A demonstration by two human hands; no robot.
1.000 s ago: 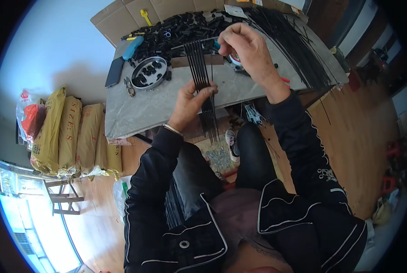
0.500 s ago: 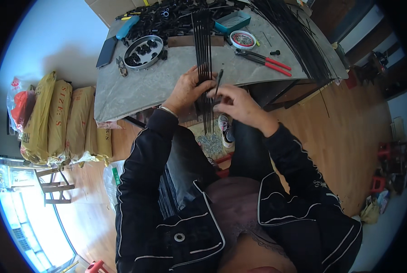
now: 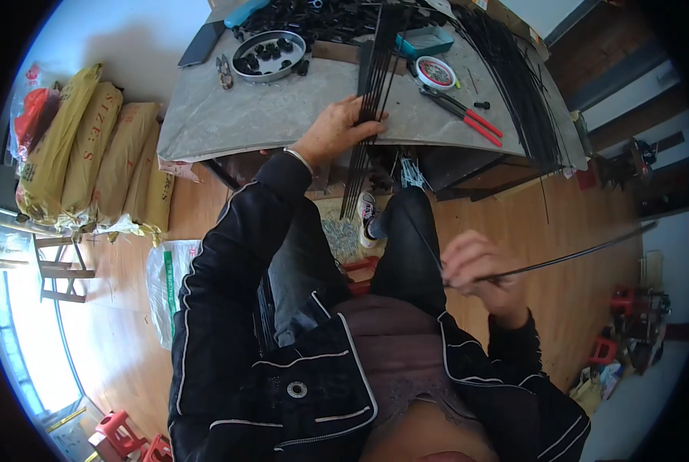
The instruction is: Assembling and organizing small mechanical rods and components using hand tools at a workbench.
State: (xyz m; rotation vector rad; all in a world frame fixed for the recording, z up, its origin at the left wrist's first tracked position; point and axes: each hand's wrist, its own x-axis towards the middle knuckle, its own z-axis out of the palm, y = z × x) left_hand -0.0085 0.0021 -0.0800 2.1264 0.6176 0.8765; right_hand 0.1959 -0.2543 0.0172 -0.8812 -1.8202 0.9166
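At the table's near edge my left hand [image 3: 335, 132] is closed on a fan of thin black rods [image 3: 357, 173]. Their upper part lies over the table and their lower ends hang below its edge. Out to the right, above the floor and beside my right knee, my right hand [image 3: 484, 269] grips a single long black rod [image 3: 579, 251]. That rod reaches out to the right, slightly curved. My right fingers are partly blurred. Red-handled pliers [image 3: 479, 125] lie on the table to the right of the fan.
On the grey table [image 3: 283, 115] are a round metal dish [image 3: 246, 75] of black parts, small nippers [image 3: 224, 72], a white tub [image 3: 437, 73], a teal box [image 3: 424, 45] and a heap of black parts [image 3: 333, 19]. Long black rods [image 3: 518, 92] overhang its right side. Wrapped bundles [image 3: 82, 146] stand left.
My right hand has moved away from the rods, down and to the right, with one long rod in it. The rods in my left hand now slant. The whole view has shifted somewhat.
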